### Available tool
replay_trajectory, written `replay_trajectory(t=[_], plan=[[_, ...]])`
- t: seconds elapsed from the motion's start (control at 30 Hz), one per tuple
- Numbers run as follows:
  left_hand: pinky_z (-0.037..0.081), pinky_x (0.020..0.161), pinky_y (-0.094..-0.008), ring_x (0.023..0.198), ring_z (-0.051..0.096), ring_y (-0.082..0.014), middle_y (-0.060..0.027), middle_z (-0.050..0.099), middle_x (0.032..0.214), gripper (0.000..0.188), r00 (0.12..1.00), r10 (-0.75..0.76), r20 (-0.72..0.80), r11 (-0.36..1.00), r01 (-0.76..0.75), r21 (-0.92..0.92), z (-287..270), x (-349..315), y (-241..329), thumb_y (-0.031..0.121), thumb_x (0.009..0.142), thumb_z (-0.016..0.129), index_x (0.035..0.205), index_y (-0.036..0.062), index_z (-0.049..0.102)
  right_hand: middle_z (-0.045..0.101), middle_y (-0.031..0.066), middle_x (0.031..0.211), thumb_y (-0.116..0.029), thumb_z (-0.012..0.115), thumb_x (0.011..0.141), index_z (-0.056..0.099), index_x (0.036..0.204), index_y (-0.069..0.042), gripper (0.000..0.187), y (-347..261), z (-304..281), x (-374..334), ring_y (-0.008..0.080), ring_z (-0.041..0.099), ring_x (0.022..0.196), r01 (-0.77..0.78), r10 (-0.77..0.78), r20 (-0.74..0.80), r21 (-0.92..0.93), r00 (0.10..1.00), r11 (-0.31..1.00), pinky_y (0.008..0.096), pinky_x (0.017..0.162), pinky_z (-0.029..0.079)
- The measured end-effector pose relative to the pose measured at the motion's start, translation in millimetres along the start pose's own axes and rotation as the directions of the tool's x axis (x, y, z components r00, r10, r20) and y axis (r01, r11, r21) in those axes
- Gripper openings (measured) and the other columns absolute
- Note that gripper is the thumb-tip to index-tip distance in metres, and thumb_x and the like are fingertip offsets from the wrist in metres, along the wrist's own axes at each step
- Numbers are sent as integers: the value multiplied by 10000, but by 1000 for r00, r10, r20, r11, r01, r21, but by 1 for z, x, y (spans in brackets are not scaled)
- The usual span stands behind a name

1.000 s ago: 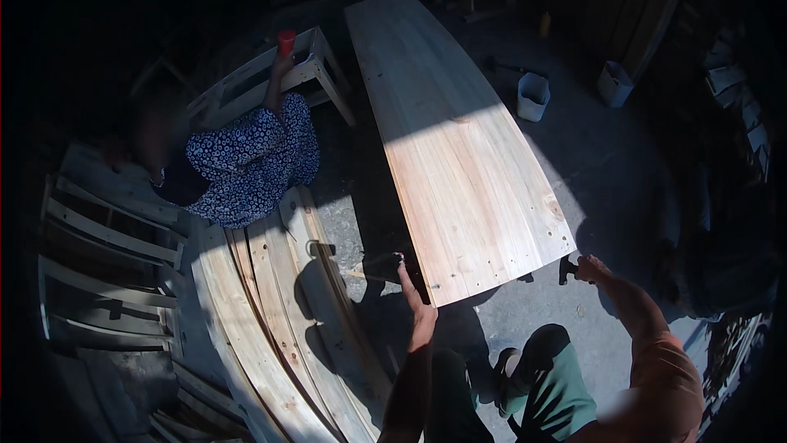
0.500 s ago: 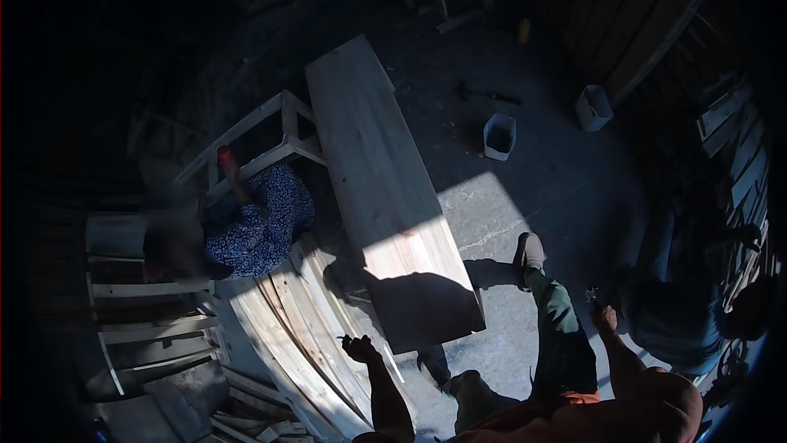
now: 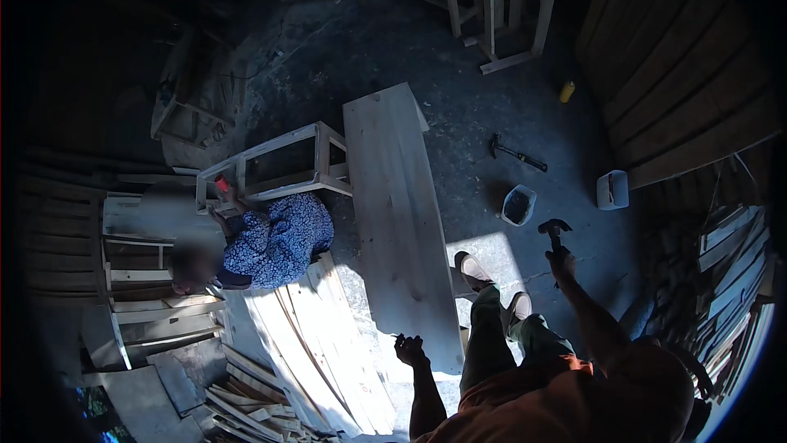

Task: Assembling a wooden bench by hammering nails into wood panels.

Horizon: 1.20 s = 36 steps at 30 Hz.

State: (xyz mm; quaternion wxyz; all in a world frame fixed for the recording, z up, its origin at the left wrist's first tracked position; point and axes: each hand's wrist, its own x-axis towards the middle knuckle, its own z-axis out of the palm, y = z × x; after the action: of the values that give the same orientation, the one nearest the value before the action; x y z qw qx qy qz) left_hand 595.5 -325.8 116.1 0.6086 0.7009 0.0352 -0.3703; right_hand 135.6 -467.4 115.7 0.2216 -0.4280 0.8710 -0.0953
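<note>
My right hand (image 3: 561, 263) grips a claw hammer (image 3: 556, 227) by its handle, head up, over the floor to the right of a long wooden panel (image 3: 398, 213). At the near end of that panel is my left hand (image 3: 410, 350), its fingers closed together. What they hold, if anything, is too small and dark to make out. The panel appears raised off the floor, and my feet are beside its right edge.
Left of the panel a co-worker in blue patterned clothing (image 3: 283, 230) holds a red object (image 3: 222, 184) at a wooden frame (image 3: 283, 148). A second hammer (image 3: 518, 153), two whitish containers (image 3: 518, 205) and a yellow bottle (image 3: 567, 92) are on the floor. Long boards (image 3: 328, 345) lie at lower left.
My right hand has come forward with the hammer, and I stand closer along the panel's right side. My left hand stays closed near the panel's near end. The whole view has shifted.
</note>
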Motion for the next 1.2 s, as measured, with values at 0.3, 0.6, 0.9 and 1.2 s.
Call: replay_trajectory(t=[0.3, 0.6, 0.9, 1.2], plan=[[534, 444, -271, 662, 685, -238, -127, 623, 1014, 297, 990, 138, -41, 947, -120, 296, 216, 161, 94, 43, 889, 539, 1181, 35, 591, 496, 6, 525, -215, 653, 841, 584, 789, -62, 176, -292, -9, 108, 127, 484, 392, -310, 94, 374, 575, 923, 757, 315, 369, 363], [560, 618, -287, 822, 667, -203, -104, 628, 1094, 163, 873, 487, 35, 846, -481, 231, 531, 340, 166, 37, 928, 579, 1090, 34, 586, 484, 0, 529, -176, 648, 854, 509, 694, -113, 221, -462, 115, 343, 109, 475, 407, -388, 65, 471, 632, 880, 671, 297, 395, 344], [561, 763, -310, 903, 650, -227, -127, 613, 1130, 145, 806, 590, -42, 652, -445, 614, 647, 482, 132, 9, 941, 568, 1078, -27, 597, 660, 88, 829, -187, 668, 871, 607, 897, -2, 196, -559, 215, 528, 146, 645, 716, -351, -135, 579, 645, 804, 679, 300, 631, 524], [493, 829, -306, 900, 577, -177, -75, 599, 959, 69, 721, 693, -31, 471, -419, 776, 654, 510, 106, 20, 908, 601, 960, -22, 586, 670, 53, 966, -287, 809, 777, 655, 1030, -10, 405, -563, 235, 524, 118, 606, 878, -284, -141, 650, 503, 746, 816, 279, 789, 475]])
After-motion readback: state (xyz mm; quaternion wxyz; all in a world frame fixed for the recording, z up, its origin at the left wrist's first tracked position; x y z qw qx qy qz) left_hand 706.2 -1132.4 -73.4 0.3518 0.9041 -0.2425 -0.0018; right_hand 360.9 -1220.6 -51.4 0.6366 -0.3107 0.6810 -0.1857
